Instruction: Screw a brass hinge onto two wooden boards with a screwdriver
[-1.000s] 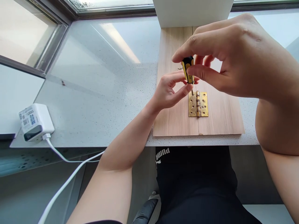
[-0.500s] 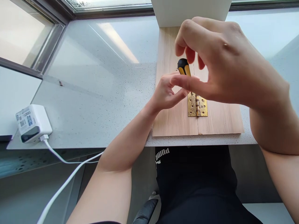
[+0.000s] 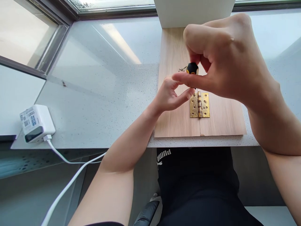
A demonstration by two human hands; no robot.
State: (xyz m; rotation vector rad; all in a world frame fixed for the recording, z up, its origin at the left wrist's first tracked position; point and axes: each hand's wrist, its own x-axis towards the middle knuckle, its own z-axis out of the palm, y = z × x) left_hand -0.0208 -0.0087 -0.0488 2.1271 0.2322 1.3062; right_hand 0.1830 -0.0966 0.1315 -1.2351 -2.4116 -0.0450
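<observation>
A screwdriver with a black and yellow handle stands nearly upright over the boards, its handle pinched in my right hand. Below the handle, my left hand has thumb and forefinger curled together close to the screwdriver's lower part; what they pinch is too small to tell. A brass hinge with several holes lies across the seam between two light wooden boards. Small screws lie on the left board behind my left hand. The screwdriver's tip is hidden.
At the far end of the boards stands a white panel. A white charger with a white cable sits at the left on the speckled counter. A small dark bit lies near the window frame.
My right hand's fingers have closed in on the screwdriver handle, which has shifted slightly right and tilted more upright. Small screws behind my left hand now show more.
</observation>
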